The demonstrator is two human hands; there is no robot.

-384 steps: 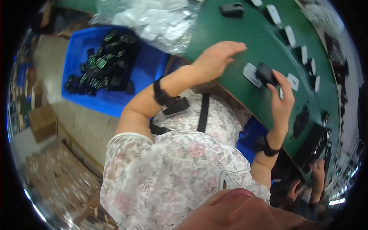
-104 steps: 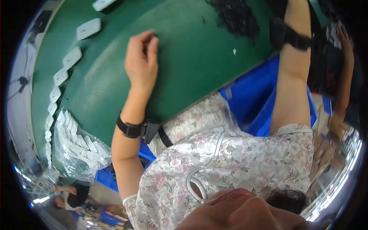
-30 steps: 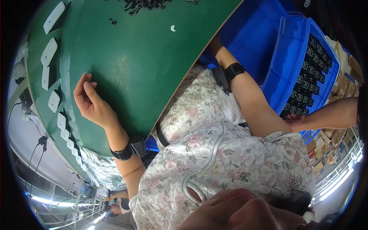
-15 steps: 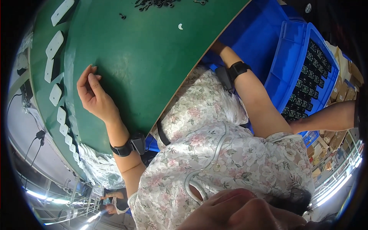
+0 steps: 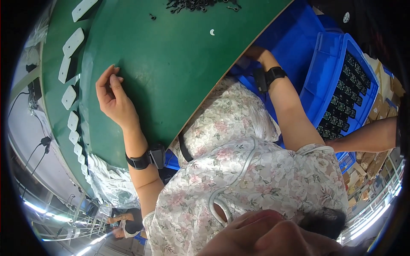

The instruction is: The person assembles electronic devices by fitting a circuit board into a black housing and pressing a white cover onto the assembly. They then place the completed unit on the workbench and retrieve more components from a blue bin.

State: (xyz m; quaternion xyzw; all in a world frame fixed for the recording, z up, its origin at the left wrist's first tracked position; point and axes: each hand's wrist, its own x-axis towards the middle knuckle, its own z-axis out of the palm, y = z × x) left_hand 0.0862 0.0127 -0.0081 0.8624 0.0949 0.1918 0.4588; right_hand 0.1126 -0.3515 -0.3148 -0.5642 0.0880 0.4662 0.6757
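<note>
My left hand (image 5: 114,96) rests on the green tabletop (image 5: 171,72), palm turned inward and fingers loosely curled. Nothing shows between its fingers and thumb. My right hand (image 5: 259,54) is beyond the table's edge, low over the blue bin (image 5: 287,40). The tabletop's edge hides its fingertips, so what it holds, if anything, does not show. A pile of small black ringed parts (image 5: 192,5) lies at the far end of the table. One single black part (image 5: 152,16) and a small white crescent-shaped piece (image 5: 212,32) lie apart from it.
White rounded plates (image 5: 73,42) form a row along the table's left side, near crumpled clear plastic (image 5: 113,181). At right, a blue crate (image 5: 316,77) holds rows of dark circuit boards (image 5: 346,91). Another person's arm (image 5: 367,135) reaches toward these boards. Cardboard boxes (image 5: 378,102) stand behind.
The whole view has shifted slightly, so the table appears farther right. My right hand shows a little more past the table edge. My left hand keeps its loose curl on the tabletop.
</note>
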